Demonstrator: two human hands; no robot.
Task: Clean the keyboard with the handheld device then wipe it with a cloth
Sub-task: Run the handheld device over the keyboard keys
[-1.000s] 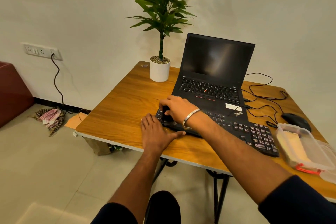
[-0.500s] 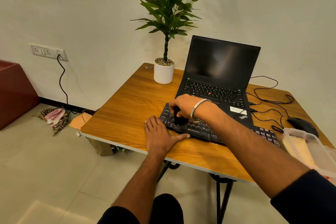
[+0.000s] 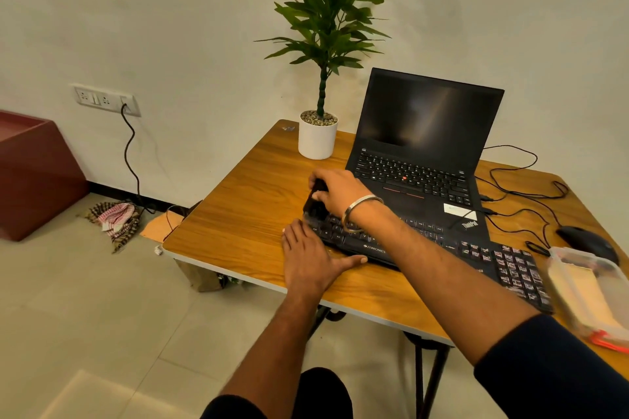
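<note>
The black full-size plastic keyboard (image 3: 442, 248) lies in the middle right of the frame, on the wooden bench (image 3: 245, 207), just in front of the open black laptop (image 3: 418, 153). The right hand (image 3: 340, 194) has its grip curled around a small black handheld cleaning device (image 3: 315, 202), whose lower tip touches the left end of the keyboard. The left hand (image 3: 306, 258) lies flat, holding nothing, its fingers near the keyboard's left corner and its thumb stretched along the front edge.

To do this step well, I think the device should go slowly along each row of keys, towards the right of the frame, with light pressure, while the flat hand steadies the keyboard so it does not slide. No wiping cloth is clearly seen on the bench; a checked cloth (image 3: 115, 219) lies on the floor at lower left.
</note>
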